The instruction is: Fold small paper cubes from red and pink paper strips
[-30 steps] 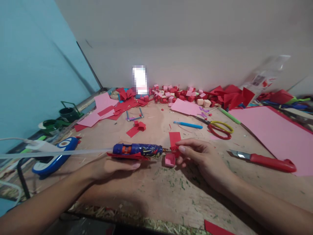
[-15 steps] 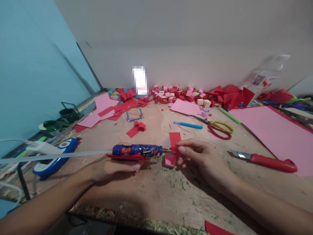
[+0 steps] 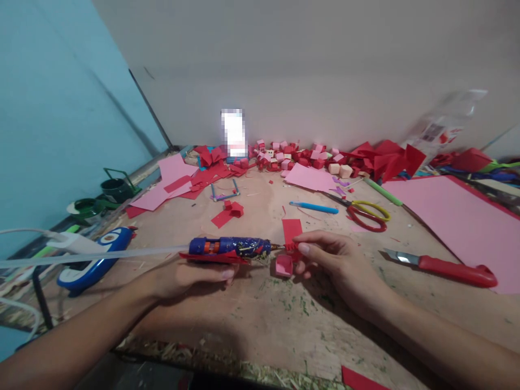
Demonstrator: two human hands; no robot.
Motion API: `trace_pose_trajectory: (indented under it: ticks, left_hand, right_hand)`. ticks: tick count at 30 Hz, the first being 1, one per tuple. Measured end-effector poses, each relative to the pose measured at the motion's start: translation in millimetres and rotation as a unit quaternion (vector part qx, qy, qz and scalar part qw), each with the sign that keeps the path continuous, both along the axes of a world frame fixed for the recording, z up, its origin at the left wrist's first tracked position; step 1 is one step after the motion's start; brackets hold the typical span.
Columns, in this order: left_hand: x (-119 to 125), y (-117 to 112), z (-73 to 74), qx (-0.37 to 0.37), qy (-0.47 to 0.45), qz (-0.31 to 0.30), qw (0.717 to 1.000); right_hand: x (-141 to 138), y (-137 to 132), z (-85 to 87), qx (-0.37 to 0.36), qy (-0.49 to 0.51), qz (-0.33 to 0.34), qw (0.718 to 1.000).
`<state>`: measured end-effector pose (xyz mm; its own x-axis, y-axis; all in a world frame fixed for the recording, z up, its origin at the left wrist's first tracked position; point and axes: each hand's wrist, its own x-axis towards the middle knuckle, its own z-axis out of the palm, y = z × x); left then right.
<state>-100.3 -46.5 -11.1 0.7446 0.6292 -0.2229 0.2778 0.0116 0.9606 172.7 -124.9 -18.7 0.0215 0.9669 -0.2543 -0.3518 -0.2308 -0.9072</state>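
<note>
My left hand (image 3: 199, 279) is closed around a blue hot glue gun (image 3: 229, 247), lying sideways with a long clear glue stick (image 3: 138, 252) out of its back. Red paper shows between the hand and the gun. The nozzle tip touches or nearly touches a small red paper piece with a fringed edge (image 3: 291, 247), pinched in the fingers of my right hand (image 3: 325, 257). A small pink-lined paper box (image 3: 284, 266) sits just below the nozzle, by the right fingertips. Behind the fingers lies a red paper strip (image 3: 292, 229).
Scissors (image 3: 368, 214), a blue pen-like tool (image 3: 313, 208) and a red-handled knife (image 3: 442, 268) lie to the right. Small paper cubes (image 3: 296, 157) line the wall beside a lit phone (image 3: 234, 132). A blue-and-white power strip (image 3: 95, 260) is at left; a clear bottle (image 3: 447, 124) leans at back right.
The whole view has shifted very slightly. Both hands keep almost the same pose, with the nozzle still at the red paper piece.
</note>
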Motion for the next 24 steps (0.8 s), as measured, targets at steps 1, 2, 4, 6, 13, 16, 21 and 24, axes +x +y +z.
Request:
trace_pose_trajectory:
  ticks: [1, 2, 4, 6, 13, 16, 21, 24]
  left_hand:
    - [-0.1, -0.1, 0.1, -0.003, 0.002, 0.003, 1.0]
    - [0.0, -0.1, 0.1, -0.007, 0.003, 0.005, 1.0]
    - [0.3, -0.2, 0.0, -0.009, 0.003, 0.004, 1.0]
    - [0.8, 0.0, 0.1, -0.002, 0.003, -0.002, 1.0]
    - [0.3, 1.2, -0.4, 0.004, -0.007, -0.005, 1.0]
    - [-0.3, 1.6, -2.8, 0.001, 0.001, 0.009, 1.0]
    - [0.8, 1.6, -4.3, -0.018, -0.006, 0.029, 0.999]
    - [1.1, 1.1, -3.6, -0.029, -0.009, 0.038, 0.999]
  right_hand:
    - [0.0, 0.1, 0.1, -0.001, 0.004, -0.002, 1.0]
    - [0.0, 0.3, 0.1, -0.003, 0.007, -0.002, 1.0]
    - [-0.1, 0.4, -0.2, -0.001, 0.009, -0.002, 1.0]
    - [-0.2, 0.3, -0.6, 0.001, 0.006, 0.003, 1.0]
    - [0.2, -0.1, -0.5, 0.0, 0.01, 0.003, 1.0]
    - [0.9, 0.6, -0.9, 0.002, 0.004, 0.003, 1.0]
    - [1.8, 0.1, -2.2, 0.01, 0.009, 0.004, 1.0]
    - [2.0, -0.7, -2.5, 0.011, 0.008, 0.008, 1.0]
